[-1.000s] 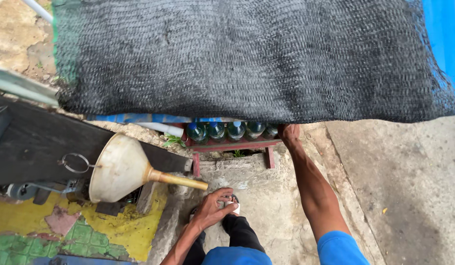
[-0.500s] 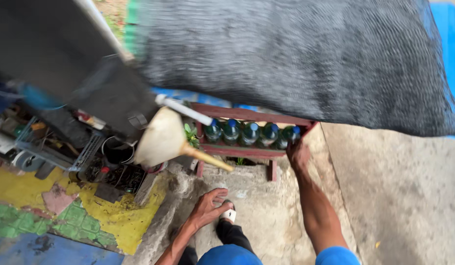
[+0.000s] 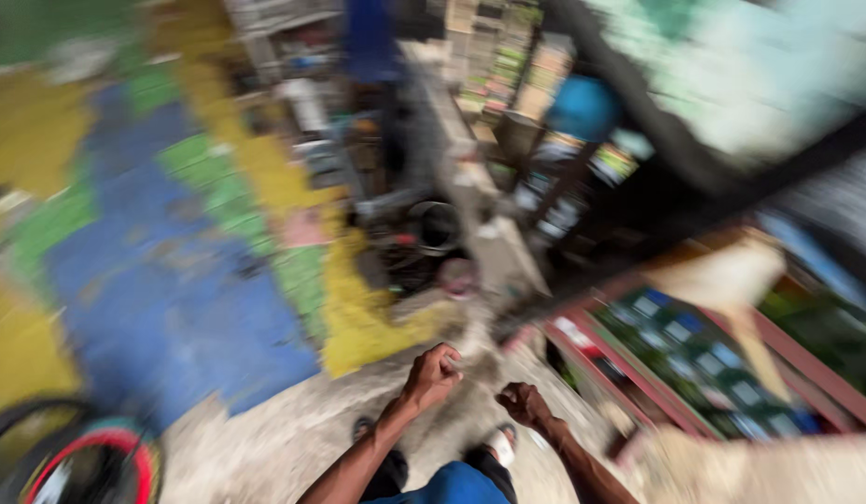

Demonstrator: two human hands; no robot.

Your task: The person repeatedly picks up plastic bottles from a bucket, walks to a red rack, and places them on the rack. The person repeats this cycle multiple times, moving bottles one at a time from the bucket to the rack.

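Head camera looks down through heavy motion blur at 2 bare arms stretched forward over a grey concrete floor [image 3: 265,439]. Left hand [image 3: 433,373] is curled into a loose fist, fingers drawn together; a small pale patch shows at its knuckles, but the blur hides whether it is something being gripped. Right hand [image 3: 523,403] sits just beside it, also curled with fingers together, and nothing can be made out in it. Both hands hang above the floor, apart from each other, near where the concrete meets a painted stretch of floor [image 3: 162,261] in blue, yellow and green patches. Below the hands, 2 feet [image 3: 501,443] in sandals stand on the concrete, and a blue garment [image 3: 452,487] fills the bottom edge. Right of the right hand, a red wooden rack [image 3: 694,359] holds rows of green bottles [image 3: 722,373], with a pale funnel [image 3: 727,280] over it. Ahead of the hands lies a dark clutter of tools and parts, too smeared to name. A tyre with a red rim [image 3: 78,462] shows in the bottom left corner.
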